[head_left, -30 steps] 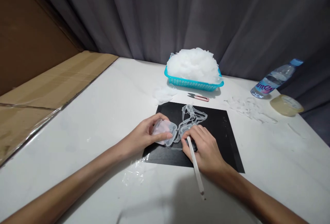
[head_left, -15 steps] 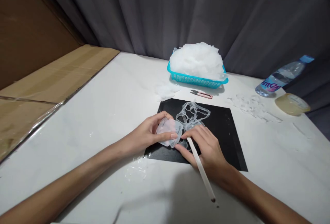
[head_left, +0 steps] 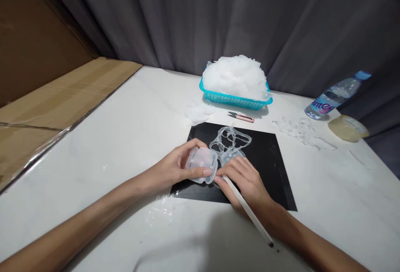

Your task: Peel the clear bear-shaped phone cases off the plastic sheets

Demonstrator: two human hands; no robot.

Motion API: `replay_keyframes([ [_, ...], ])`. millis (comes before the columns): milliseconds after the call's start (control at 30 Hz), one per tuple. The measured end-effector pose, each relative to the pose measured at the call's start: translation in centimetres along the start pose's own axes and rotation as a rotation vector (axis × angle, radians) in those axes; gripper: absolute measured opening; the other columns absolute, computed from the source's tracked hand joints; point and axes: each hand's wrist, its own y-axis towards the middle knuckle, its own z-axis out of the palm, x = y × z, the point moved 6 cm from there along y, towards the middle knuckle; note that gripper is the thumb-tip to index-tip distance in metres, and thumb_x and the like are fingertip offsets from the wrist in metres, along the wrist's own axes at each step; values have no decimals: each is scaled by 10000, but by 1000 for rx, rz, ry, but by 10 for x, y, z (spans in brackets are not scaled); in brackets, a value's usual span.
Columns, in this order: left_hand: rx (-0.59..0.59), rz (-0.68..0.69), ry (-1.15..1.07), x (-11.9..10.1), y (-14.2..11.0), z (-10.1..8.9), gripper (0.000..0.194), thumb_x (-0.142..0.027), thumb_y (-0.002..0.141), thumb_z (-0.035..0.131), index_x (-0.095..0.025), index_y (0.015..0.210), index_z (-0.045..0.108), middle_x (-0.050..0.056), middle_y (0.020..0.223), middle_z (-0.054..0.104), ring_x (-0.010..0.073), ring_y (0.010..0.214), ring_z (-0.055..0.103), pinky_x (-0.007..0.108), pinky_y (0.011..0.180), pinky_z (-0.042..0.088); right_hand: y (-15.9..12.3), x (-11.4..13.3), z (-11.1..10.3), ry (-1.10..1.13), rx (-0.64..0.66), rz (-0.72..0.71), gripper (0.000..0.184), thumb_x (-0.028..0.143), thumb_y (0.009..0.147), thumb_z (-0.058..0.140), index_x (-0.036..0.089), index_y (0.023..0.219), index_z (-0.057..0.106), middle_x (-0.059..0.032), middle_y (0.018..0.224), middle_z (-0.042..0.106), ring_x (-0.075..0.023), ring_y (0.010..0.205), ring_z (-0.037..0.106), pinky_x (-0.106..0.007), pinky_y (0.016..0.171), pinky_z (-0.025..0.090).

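My left hand (head_left: 184, 163) grips a translucent, scallop-edged plastic piece (head_left: 200, 160), thumb across its front. My right hand (head_left: 243, 180) is closed around a slim white pen-like tool (head_left: 250, 211), whose dark-tipped end points back toward me; its other end is hidden by my fingers. Thumb and forefinger of that hand meet at the right edge of the piece. Just beyond the right fingers lies another translucent piece (head_left: 233, 155), partly covered. Thin clear trimmed strips (head_left: 229, 139) lie in loops on the black mat (head_left: 265, 172) behind my hands.
A blue basket (head_left: 236, 99) heaped with white translucent pieces (head_left: 236, 78) stands at the back. Before it lie thread snips (head_left: 240, 117) and a few loose pieces (head_left: 198, 113). To the right are clear scraps (head_left: 303, 132), a water bottle (head_left: 337, 94) and a tape roll (head_left: 348, 129).
The held piece has turned to face me more. The tool's rear end has swung right and lower. The whole view has shifted slightly.
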Motion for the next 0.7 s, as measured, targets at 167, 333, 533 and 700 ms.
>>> replay_keyframes([
  [167,-6,25,95,1,0,-4,400,-378,854,854,-221,1114,595,-12,936,595,140,817,538,249,702,430,1,-2,1,61,45,-1,113,194,1038,601,216,947,664,-19,840,708,-192,791,586,-348,774,444],
  [333,36,-46,105,5,-4,-2,527,-387,812,890,-241,1193,558,-25,930,592,132,790,529,225,656,402,0,3,1,11,84,-38,107,157,1028,579,197,961,652,-29,834,680,-199,794,546,-352,762,414],
  [533,147,-122,115,7,-8,0,467,-411,843,862,-230,1160,570,-37,844,585,118,718,505,219,603,375,11,-5,-14,-42,63,-83,165,115,1004,555,205,871,596,-29,792,627,-199,778,524,-359,750,401],
  [700,120,-115,220,1,-7,-10,384,-440,852,841,-206,999,574,-34,824,530,122,706,471,231,585,349,16,-37,-32,-5,-118,150,205,125,1000,571,228,824,547,-11,776,600,-190,766,543,-345,754,436],
])
